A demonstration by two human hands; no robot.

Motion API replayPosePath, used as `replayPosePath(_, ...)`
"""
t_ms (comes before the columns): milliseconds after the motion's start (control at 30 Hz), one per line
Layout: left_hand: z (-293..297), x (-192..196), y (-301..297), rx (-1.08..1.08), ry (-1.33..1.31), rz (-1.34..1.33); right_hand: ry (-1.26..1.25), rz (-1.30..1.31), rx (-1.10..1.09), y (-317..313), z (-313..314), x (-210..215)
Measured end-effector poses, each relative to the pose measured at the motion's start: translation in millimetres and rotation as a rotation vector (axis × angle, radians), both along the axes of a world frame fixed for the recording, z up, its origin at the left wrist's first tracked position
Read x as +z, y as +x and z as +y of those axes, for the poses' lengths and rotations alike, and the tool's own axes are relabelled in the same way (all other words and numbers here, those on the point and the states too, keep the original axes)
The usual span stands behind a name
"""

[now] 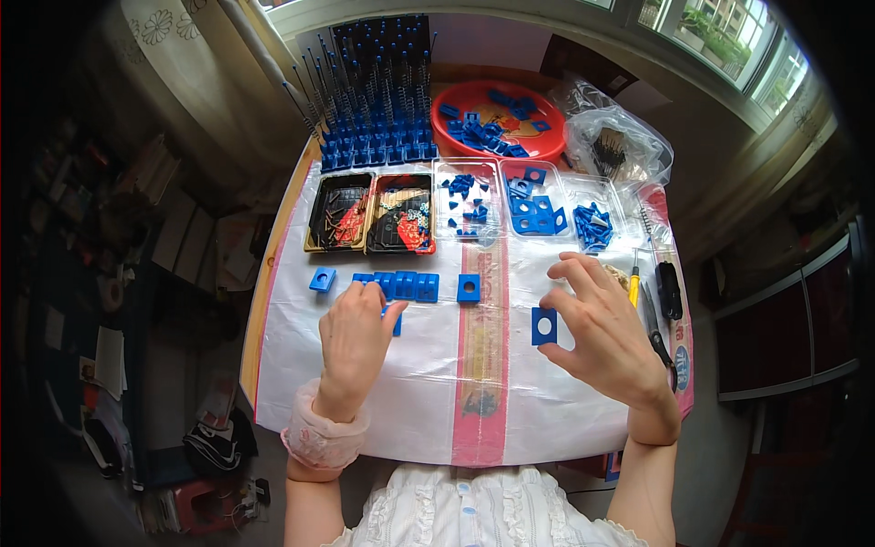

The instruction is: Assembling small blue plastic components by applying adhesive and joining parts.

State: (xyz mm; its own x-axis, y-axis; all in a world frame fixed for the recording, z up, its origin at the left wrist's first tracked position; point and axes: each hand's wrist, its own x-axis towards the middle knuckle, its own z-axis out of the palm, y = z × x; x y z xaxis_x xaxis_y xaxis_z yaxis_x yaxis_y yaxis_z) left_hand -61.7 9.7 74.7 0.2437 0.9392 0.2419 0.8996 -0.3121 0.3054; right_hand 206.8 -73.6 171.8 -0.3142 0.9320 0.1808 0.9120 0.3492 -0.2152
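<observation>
In the head view, the right hand (597, 337) pinches one blue square (544, 312) between its thumb and fingers, over the right part of the white sheet (401, 401). The square is flat and bright blue, with a big round hole in its middle, and white shows through the hole. The left hand (349, 337) is bent over another blue piece (396, 325), with its thumb by it; the hand hides most of this piece, so I cannot tell if the fingers grip it. Just past that hand, four blue blocks (406, 285) show in a row, side by side. One loose piece (316, 285) sits left of the row and one holed block (468, 298) sits right of it. Farther back are two black trays (330, 193), three clear trays (468, 165) with blue bits in them, and one red bowl (550, 143) with lots more blue bits. One pair of scissors (655, 334) and one yellow-handled tool (634, 288) lie at the right.
</observation>
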Motion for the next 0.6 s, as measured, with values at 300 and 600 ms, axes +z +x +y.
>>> replayPosePath(300,0.5,-21.8,-0.9,0.011,-0.016,0.239,-0.007,0.030,0.026,-0.1,6.4,-12.1)
replayPosePath(600,1.3,-9.0,15.7,-0.240,-0.218,-0.109,0.035,0.057,-0.008,3.6,7.4,-11.2)
